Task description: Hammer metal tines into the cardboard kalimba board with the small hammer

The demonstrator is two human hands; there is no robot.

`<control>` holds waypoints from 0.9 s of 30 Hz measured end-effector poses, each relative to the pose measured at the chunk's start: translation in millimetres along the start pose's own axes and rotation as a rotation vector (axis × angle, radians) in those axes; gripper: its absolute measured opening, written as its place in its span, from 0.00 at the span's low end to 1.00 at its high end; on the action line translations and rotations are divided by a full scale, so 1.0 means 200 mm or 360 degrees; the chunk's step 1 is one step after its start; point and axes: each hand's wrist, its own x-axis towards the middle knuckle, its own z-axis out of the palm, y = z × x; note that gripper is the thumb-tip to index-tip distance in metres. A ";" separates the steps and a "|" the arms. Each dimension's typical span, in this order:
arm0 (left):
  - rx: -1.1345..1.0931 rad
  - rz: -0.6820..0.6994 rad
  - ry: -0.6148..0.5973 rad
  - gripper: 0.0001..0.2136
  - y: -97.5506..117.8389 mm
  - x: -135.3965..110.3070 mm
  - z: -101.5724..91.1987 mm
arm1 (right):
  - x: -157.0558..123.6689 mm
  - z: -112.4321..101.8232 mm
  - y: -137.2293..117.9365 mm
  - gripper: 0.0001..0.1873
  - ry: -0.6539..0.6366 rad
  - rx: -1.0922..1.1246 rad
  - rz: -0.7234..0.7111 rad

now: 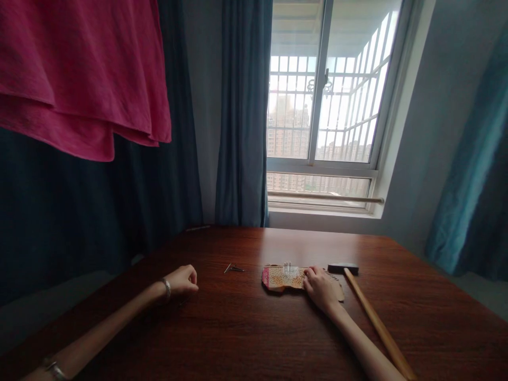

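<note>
My left hand (182, 280) rests on the table at the left, its fingers curled closed; whatever may be inside them is hidden. A bracelet circles that wrist. My right hand (322, 288) lies on the right part of a patterned piece of cardboard (273, 279), fingers laid over it and not gripped round it. Several nails (288, 266) stand upright in the cardboard, left of my right hand. Between my hands lies a small group of loose nails (234, 268). Just right of my right hand is a hammer (367, 301) with a dark head and long wooden handle.
The brown wooden table (238, 333) runs back towards a barred window (321, 106). Dark blue curtains (242, 116) hang behind and at both sides. A pink cloth (87, 79) hangs at upper left, over the table's far left side.
</note>
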 end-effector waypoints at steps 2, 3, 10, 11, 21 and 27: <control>0.0043 0.0037 -0.0007 0.08 -0.01 -0.02 0.03 | 0.00 0.00 0.00 0.12 -0.0007 -0.0002 0.0007; 0.0060 0.0047 -0.0008 0.07 -0.01 -0.02 0.04 | 0.00 0.00 0.00 0.12 -0.0010 -0.0006 0.0011; 0.0159 0.0110 -0.0024 0.05 0.04 0.00 0.07 | 0.00 0.00 -0.01 0.12 0.0014 -0.0012 0.0010; 0.0196 0.0136 -0.0048 0.05 0.05 0.00 0.07 | 0.00 -0.01 -0.01 0.12 0.0011 -0.0005 0.0017; 0.0333 0.0536 0.0431 0.05 0.49 -0.05 0.15 | 0.00 -0.09 -0.11 0.13 0.0309 0.0630 0.0057; 0.0389 0.1452 0.0662 0.07 0.79 -0.06 0.32 | -0.04 0.01 -0.30 0.18 -0.0353 0.1837 0.0536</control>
